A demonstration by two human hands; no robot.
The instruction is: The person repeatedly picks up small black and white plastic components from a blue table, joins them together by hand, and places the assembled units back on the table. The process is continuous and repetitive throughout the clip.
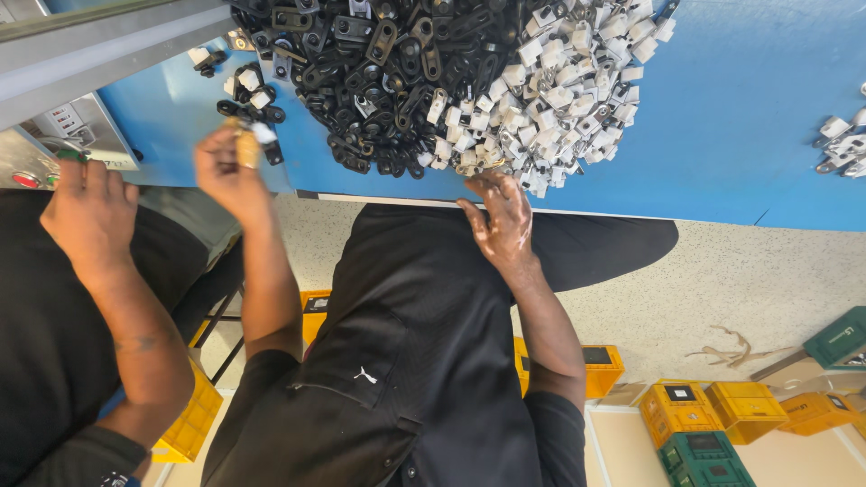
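Your left hand point(233, 167) is pinched on one white clip point(263, 133) off by the table point(740, 117) edge, right hand point(501, 216) spread flat against the pile point(433, 81), so looks like barely a dent made, loads left.

The scene is being seen through only one camera, worn on the head and being pointed steeply down at the edge of a blue table point(740, 117). The pile of small parts point(451, 81) is being viewed from near, and the speckled floor point(749, 280) below is being taken in too.
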